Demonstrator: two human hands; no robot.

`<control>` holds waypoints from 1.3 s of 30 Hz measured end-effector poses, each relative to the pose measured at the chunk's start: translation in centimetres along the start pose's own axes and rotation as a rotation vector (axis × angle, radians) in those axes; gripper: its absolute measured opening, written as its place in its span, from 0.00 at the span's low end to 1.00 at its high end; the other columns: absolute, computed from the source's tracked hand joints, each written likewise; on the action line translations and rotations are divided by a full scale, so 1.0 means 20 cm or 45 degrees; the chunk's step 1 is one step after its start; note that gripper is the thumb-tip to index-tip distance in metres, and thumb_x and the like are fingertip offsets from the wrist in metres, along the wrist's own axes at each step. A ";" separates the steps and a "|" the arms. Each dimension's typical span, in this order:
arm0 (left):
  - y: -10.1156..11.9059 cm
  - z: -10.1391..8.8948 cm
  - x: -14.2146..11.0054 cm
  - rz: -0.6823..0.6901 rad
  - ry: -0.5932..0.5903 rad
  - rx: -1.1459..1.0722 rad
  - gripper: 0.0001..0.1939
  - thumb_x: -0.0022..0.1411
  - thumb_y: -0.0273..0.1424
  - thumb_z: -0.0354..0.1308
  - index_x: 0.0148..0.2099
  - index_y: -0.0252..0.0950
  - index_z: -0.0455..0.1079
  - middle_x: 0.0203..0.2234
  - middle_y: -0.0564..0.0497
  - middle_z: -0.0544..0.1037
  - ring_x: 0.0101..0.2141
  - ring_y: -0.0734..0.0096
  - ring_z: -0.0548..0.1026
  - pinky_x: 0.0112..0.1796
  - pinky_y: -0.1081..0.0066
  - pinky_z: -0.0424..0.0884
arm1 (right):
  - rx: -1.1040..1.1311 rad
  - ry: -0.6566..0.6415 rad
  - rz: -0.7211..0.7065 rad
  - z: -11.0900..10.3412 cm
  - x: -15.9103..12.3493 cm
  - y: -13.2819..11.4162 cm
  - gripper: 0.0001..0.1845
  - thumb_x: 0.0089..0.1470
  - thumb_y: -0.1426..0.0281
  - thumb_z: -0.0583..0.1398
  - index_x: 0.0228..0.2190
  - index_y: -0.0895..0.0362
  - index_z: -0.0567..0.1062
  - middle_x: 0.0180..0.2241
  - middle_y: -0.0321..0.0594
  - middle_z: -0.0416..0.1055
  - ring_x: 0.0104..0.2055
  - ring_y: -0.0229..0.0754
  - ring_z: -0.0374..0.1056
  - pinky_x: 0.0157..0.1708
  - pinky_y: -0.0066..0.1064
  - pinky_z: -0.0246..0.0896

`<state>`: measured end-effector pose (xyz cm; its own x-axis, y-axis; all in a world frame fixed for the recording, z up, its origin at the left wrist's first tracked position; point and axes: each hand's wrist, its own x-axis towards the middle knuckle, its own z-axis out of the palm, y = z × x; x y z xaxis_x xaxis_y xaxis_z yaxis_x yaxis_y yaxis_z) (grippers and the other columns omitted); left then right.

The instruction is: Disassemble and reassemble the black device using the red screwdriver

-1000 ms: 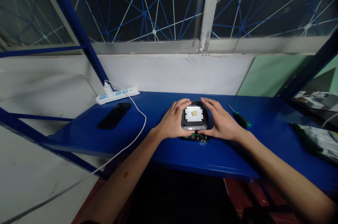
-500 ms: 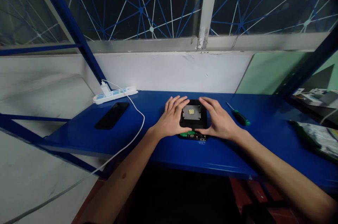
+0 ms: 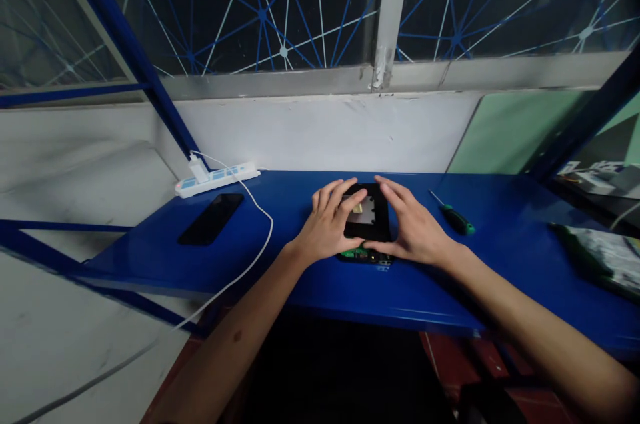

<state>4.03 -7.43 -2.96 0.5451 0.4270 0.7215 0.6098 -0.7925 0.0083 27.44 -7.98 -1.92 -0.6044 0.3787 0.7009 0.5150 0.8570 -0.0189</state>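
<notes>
Between both hands is a square black cover [image 3: 381,219] with its inner side up, showing a grey metal plate [image 3: 369,212] and a small yellowish pad [image 3: 357,209]. My left hand [image 3: 325,224] grips its left side, fingers at the far edge and thumb at the near edge; the index finger lies over the plate. Around the right side curves my right hand [image 3: 419,227], thumb near and fingers far. Below the cover, a green circuit board [image 3: 354,253] with ports along its near edge shows on the table. The rest of the board is hidden.
On the blue table [image 3: 280,277], a green-handled screwdriver [image 3: 456,219] lies to the right, and a silvery bag [image 3: 605,257] beyond it. A black phone [image 3: 211,219] and a white power strip [image 3: 220,179] are at left. A white cable [image 3: 270,231] crosses the table's left part.
The black cover has tipped toward the left between my hands, its right side now higher. My left index finger has moved right, over the plate and pad. The camera view has shifted slightly.
</notes>
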 end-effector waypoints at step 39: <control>-0.04 0.04 0.00 -0.315 -0.077 -0.547 0.65 0.45 0.41 0.77 0.72 0.44 0.35 0.69 0.34 0.49 0.67 0.36 0.54 0.63 0.36 0.58 | 0.121 -0.118 0.348 0.01 -0.04 0.08 0.68 0.42 0.49 0.70 0.70 0.56 0.38 0.60 0.59 0.62 0.61 0.65 0.61 0.56 0.63 0.63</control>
<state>3.94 -6.43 -3.61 0.4540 0.6394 0.6205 0.4398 -0.7665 0.4680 28.63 -6.93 -2.70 -0.5063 0.6265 0.5926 0.6100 0.7459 -0.2675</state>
